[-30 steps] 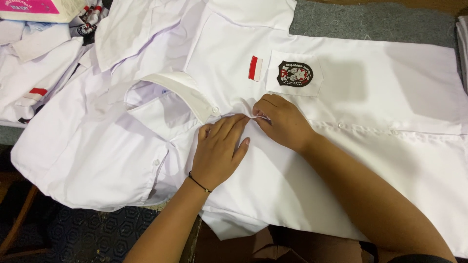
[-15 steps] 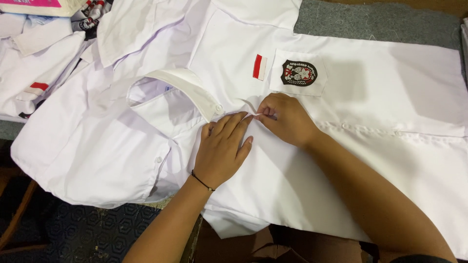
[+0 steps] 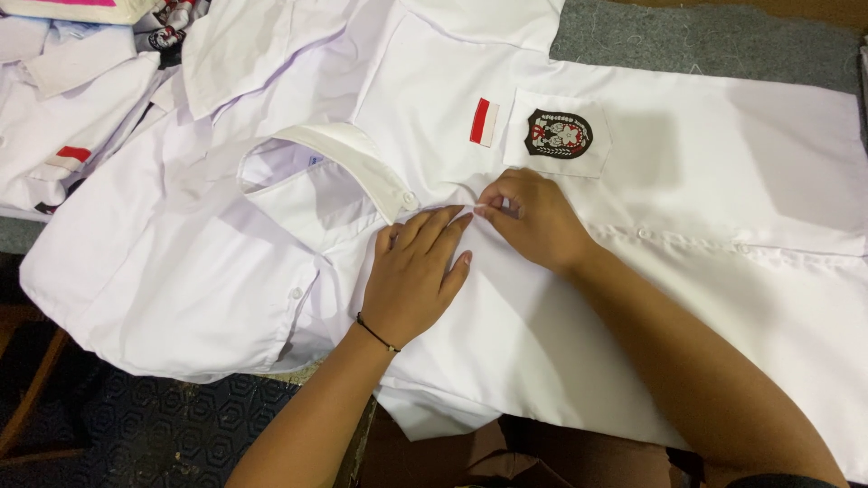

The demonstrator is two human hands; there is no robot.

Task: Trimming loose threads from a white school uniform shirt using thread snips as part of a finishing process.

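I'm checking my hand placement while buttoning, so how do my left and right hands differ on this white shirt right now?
The left hand lies flat, palm down, fingers spread on the white shirt; the right hand is curled, its fingertips pinching at the placket. The left wrist wears a thin dark bracelet; the right wrist is bare. The right hand sits just below the badge pocket, the left nearer the collar. Both touch the shirt front, fingertips nearly meeting.

Your two hands meet at the middle of a shirt spread across the table.

Your left hand [image 3: 418, 273] lies flat on the shirt [image 3: 705, 235], just below its collar [image 3: 348, 163]; your right hand [image 3: 533, 217] touches it from the right, fingertips on the placket. The chest pocket [image 3: 559, 136] sits just behind your right hand. More shirts [image 3: 63, 117] lie piled at far left.
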